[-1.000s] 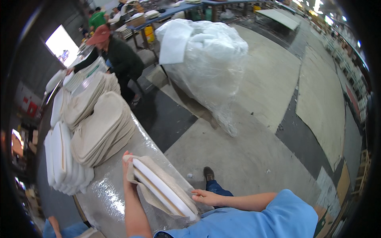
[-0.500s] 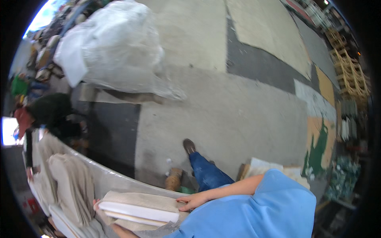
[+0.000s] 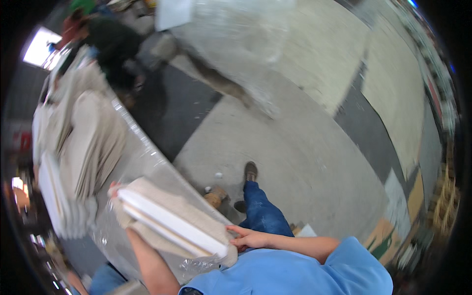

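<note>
A bundle of long beige cloth pieces with white padded layers (image 3: 172, 223) is held between both my hands, low in front of me over the table's near part. My left hand (image 3: 114, 189) wraps its far left end, with the fingertips showing past the edge; the palm is hidden under the bundle. At the near right end, my right hand (image 3: 247, 238) is closed on the corner, thumb and fingers pinching the cloth. The bundle lies slantwise, its white edges facing up and toward me.
A table covered in clear plastic (image 3: 133, 155) carries beige cloth stacks (image 3: 91, 142) and white-edged pieces (image 3: 56, 196). A person in dark clothes (image 3: 110, 42) bends at its far end; another person's jeans (image 3: 105, 280) show lower left. Beyond stands a plastic-wrapped bale (image 3: 231, 39). A brown object (image 3: 215, 197) lies on the floor.
The view has swung round to the left, so the table now runs slantwise. The bundle has moved with my hands, and my right fingers have closed more tightly on its end.
</note>
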Demonstrator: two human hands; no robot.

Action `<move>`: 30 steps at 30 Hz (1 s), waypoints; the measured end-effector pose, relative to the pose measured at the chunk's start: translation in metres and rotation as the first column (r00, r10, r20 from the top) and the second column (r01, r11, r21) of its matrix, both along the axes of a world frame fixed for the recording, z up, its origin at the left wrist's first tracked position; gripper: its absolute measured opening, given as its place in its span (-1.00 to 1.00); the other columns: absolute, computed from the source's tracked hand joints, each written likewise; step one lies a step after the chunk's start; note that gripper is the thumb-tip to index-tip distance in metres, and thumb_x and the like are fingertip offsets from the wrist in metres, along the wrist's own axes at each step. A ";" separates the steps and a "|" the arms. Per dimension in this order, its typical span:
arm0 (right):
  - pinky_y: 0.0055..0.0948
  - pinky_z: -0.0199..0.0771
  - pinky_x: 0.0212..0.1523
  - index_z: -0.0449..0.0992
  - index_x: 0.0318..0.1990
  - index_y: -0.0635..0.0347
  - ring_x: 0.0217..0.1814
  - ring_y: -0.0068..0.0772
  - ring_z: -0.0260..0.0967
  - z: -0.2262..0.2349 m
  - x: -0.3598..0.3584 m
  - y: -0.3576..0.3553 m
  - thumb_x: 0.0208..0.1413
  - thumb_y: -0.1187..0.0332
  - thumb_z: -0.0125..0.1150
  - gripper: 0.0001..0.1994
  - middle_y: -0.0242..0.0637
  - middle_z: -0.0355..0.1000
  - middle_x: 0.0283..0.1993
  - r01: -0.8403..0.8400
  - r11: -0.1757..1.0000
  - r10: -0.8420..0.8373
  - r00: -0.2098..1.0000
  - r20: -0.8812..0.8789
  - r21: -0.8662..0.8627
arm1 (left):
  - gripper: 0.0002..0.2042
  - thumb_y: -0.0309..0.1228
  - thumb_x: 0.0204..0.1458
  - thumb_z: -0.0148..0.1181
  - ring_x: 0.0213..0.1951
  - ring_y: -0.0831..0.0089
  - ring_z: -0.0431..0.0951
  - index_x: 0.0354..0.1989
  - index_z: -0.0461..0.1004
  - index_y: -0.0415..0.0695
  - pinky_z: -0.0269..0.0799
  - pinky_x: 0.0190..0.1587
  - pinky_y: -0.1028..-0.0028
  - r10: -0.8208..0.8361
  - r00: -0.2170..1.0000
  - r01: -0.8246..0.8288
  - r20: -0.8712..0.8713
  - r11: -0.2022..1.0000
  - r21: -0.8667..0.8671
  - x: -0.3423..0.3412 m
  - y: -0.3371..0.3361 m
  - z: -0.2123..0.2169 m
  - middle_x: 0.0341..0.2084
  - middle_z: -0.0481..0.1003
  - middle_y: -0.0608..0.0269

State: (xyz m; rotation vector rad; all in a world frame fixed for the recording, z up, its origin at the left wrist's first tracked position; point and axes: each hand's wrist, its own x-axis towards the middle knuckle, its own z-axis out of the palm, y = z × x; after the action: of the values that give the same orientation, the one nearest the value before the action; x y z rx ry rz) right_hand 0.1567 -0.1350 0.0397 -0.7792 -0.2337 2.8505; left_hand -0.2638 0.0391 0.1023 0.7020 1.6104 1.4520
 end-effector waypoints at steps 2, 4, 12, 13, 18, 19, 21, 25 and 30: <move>-0.39 0.50 -0.02 -0.16 0.60 -0.16 -0.09 -0.50 0.46 0.013 0.000 0.002 0.43 0.21 0.12 -0.27 -0.28 0.50 0.06 -0.029 0.998 0.024 0.995 0.101 0.053 | -0.43 -0.06 0.30 0.10 0.17 0.27 0.44 0.38 0.26 -0.12 0.35 0.29 0.29 -0.020 0.994 0.019 -0.106 1.000 -0.002 -0.004 -0.011 -0.008 0.21 0.40 0.08; -0.38 0.51 0.01 -0.08 0.58 -0.10 -0.08 -0.48 0.47 0.007 0.000 0.012 0.42 0.21 0.13 -0.30 -0.28 0.52 0.04 -0.159 0.968 0.130 0.980 0.152 0.195 | -0.36 0.00 0.31 0.09 0.25 0.19 0.39 0.43 0.17 -0.12 0.31 0.34 0.25 -0.016 0.994 0.019 -0.106 1.000 0.023 -0.010 -0.015 -0.008 0.29 0.33 0.00; -0.35 0.57 0.02 0.55 0.20 0.17 -0.07 -0.35 0.60 -0.059 0.093 0.083 0.25 0.26 0.26 -0.60 -0.14 0.63 -0.08 -0.473 0.703 -0.282 0.500 0.819 0.531 | -0.52 -0.24 0.26 0.28 0.04 0.44 0.45 0.31 0.33 0.01 0.45 0.09 0.42 0.043 0.968 -0.076 0.248 0.989 0.127 0.027 -0.023 0.000 0.09 0.39 0.30; -0.31 0.58 0.04 0.56 0.19 0.16 -0.04 -0.25 0.62 -0.070 0.104 0.088 0.20 0.22 0.30 -0.57 -0.11 0.64 -0.06 -0.559 0.688 -0.277 0.386 0.880 0.462 | -0.52 -0.25 0.25 0.28 0.03 0.45 0.45 0.31 0.32 0.01 0.44 0.09 0.43 0.050 0.960 -0.093 0.274 0.985 0.144 0.026 -0.025 0.000 0.09 0.38 0.32; -0.16 0.50 0.21 0.52 0.26 0.06 0.23 0.04 0.50 -0.112 0.121 0.066 0.07 0.10 0.36 -0.42 0.03 0.55 0.16 -0.990 0.128 0.076 -0.043 0.996 -0.052 | -0.46 -0.26 0.24 0.31 0.03 0.46 0.44 0.35 0.28 0.03 0.44 0.06 0.45 0.037 0.972 -0.069 0.231 0.989 0.133 0.017 -0.030 0.001 0.08 0.36 0.34; -0.16 0.52 0.19 0.46 0.32 0.07 0.26 -0.06 0.49 -0.115 0.108 0.058 0.11 0.14 0.35 -0.40 -0.01 0.51 0.25 -0.997 0.054 0.151 -0.042 0.988 -0.050 | -0.45 -0.23 0.25 0.30 0.02 0.45 0.45 0.37 0.25 0.04 0.45 0.06 0.44 0.017 0.972 -0.046 0.234 0.992 0.119 0.018 -0.031 0.001 0.06 0.37 0.31; -0.16 0.52 0.18 0.44 0.34 0.08 0.27 -0.09 0.48 -0.119 0.085 0.050 0.13 0.17 0.34 -0.40 -0.03 0.50 0.26 -0.990 0.137 0.300 0.076 0.951 0.036 | -0.48 -0.27 0.26 0.28 0.05 0.45 0.45 0.37 0.27 0.03 0.44 0.10 0.44 0.009 0.966 -0.035 0.258 0.995 0.095 0.021 -0.031 0.006 0.15 0.36 0.31; -0.18 0.52 0.18 0.42 0.36 0.10 0.29 -0.15 0.47 -0.109 0.073 0.076 0.16 0.21 0.32 -0.41 -0.07 0.48 0.29 -0.831 0.556 0.508 0.372 0.777 0.035 | -0.42 -0.27 0.25 0.29 0.10 0.43 0.43 0.41 0.22 0.07 0.44 0.12 0.41 -0.023 0.965 0.005 0.262 0.998 0.069 0.021 -0.032 0.014 0.21 0.33 0.28; -0.34 0.49 0.20 0.45 0.30 0.23 0.22 -0.37 0.45 -0.046 0.003 0.220 0.26 0.39 0.27 -0.54 -0.22 0.53 0.17 -0.820 0.362 0.115 0.511 0.852 0.443 | -0.22 -0.21 0.20 0.36 0.17 0.35 0.38 0.51 0.05 -0.03 0.34 0.23 0.38 -0.077 0.972 0.056 0.220 0.993 0.103 0.037 -0.019 0.027 0.15 0.37 0.13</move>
State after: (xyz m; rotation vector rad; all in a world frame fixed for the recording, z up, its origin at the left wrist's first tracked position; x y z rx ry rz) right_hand 0.1596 0.0849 -0.0066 -1.6961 -2.1595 2.0698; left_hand -0.2264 0.0202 0.1298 0.6160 1.3405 1.5099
